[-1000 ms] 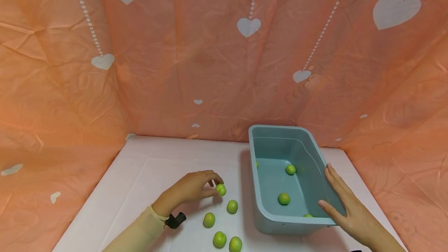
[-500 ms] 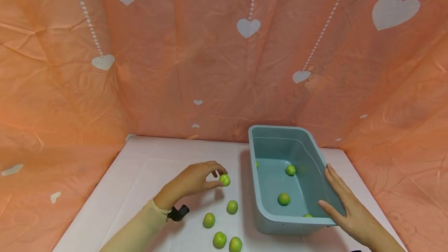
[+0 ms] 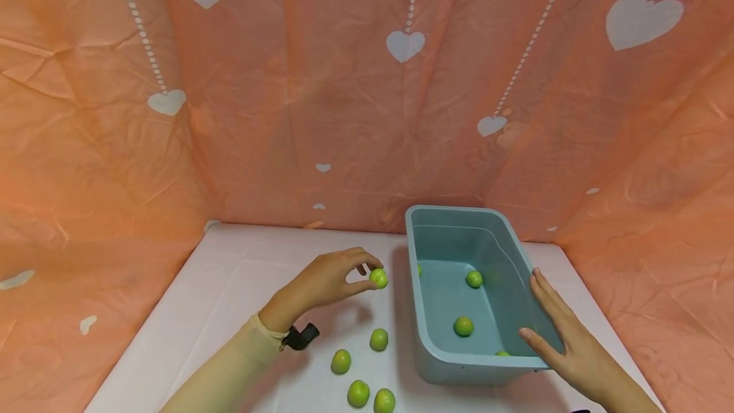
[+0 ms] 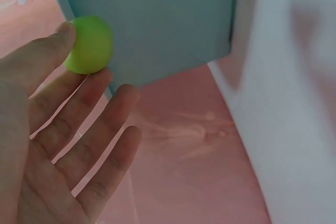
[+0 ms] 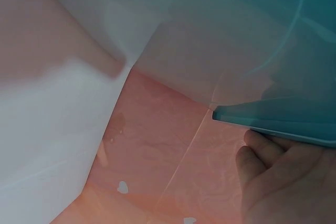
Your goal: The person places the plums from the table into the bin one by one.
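Left of the bin [image 3: 453, 371], above the pale surface [image 3: 258, 273]: left hand [image 3: 332, 280], grip clamped on one green fruit [image 3: 378, 278] between thumb and fingertips. Right hand [image 3: 568, 343] rests on the bin's right rim near its front corner, fingers straight, thumb apart from them. Four loose fruits [image 3: 379, 339] lie on the surface beside the bin; four more fruits [image 3: 463, 326] show inside.
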`<state>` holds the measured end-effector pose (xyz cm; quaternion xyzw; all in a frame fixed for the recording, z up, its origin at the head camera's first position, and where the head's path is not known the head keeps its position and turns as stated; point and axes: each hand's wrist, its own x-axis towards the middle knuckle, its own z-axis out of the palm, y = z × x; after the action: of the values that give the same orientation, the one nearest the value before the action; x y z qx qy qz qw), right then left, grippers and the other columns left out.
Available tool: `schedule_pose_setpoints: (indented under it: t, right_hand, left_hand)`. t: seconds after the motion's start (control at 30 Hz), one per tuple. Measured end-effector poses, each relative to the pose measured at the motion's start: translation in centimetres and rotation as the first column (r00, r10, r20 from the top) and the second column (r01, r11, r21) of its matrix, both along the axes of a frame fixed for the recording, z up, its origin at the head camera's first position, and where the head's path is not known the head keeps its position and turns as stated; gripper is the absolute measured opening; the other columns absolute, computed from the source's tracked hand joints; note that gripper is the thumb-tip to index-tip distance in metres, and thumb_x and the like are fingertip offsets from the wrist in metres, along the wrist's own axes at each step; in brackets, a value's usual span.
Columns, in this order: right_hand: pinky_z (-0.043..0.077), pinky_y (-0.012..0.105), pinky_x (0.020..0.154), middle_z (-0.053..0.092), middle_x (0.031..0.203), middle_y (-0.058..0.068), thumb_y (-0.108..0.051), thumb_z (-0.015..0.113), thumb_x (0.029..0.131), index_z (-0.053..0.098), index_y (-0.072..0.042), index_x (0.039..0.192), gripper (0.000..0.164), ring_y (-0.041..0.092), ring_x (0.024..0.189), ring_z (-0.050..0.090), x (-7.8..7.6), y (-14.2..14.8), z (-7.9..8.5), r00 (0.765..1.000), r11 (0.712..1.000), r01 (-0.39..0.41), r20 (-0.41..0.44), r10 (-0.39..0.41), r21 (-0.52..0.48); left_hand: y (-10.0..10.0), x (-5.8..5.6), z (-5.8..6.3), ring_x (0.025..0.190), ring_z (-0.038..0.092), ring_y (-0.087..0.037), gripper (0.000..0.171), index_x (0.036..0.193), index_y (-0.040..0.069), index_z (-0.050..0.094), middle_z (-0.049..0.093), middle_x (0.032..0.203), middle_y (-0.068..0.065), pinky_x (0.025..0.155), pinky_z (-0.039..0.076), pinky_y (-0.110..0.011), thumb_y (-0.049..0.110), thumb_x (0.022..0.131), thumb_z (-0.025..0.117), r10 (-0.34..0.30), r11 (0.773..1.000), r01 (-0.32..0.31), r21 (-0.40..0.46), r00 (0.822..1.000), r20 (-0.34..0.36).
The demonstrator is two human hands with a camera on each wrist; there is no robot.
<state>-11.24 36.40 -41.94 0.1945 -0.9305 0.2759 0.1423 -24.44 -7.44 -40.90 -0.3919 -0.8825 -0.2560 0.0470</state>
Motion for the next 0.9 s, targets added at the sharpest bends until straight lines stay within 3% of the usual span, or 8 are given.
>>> schedule_pose_setpoints:
  t: [0.4,0.9]
  right_hand:
    - [0.003,0.002,0.113,0.01,0.18,0.002,-0.015,0.077,0.098,0.021,-0.012,0.172,0.093,-0.009,0.158,0.0,-0.1,-0.3,0.1,1.0,1.0,-0.005,0.006,0.005,-0.005]
    - [0.003,0.001,0.111,0.01,0.18,0.001,-0.016,0.078,0.098,0.021,-0.013,0.172,0.094,-0.011,0.157,0.0,0.1,-0.1,0.1,1.0,1.0,0.008,0.012,-0.009,0.008]
  left_hand:
    - [2.0,-0.1,2.3,0.106,0.07,-0.008,0.035,0.129,0.026,0.072,0.07,0.124,0.012,0.088,0.058,-0.033,0.039,0.098,0.081,-0.03,0.998,0.032,0.051,0.999,-0.025]
    - [5.4,-0.8,4.8,0.109,0.07,-0.01,0.036,0.134,0.022,0.072,0.071,0.122,0.006,0.087,0.057,-0.03,0.036,0.101,0.078,-0.095,0.995,0.096,0.014,0.995,-0.021]
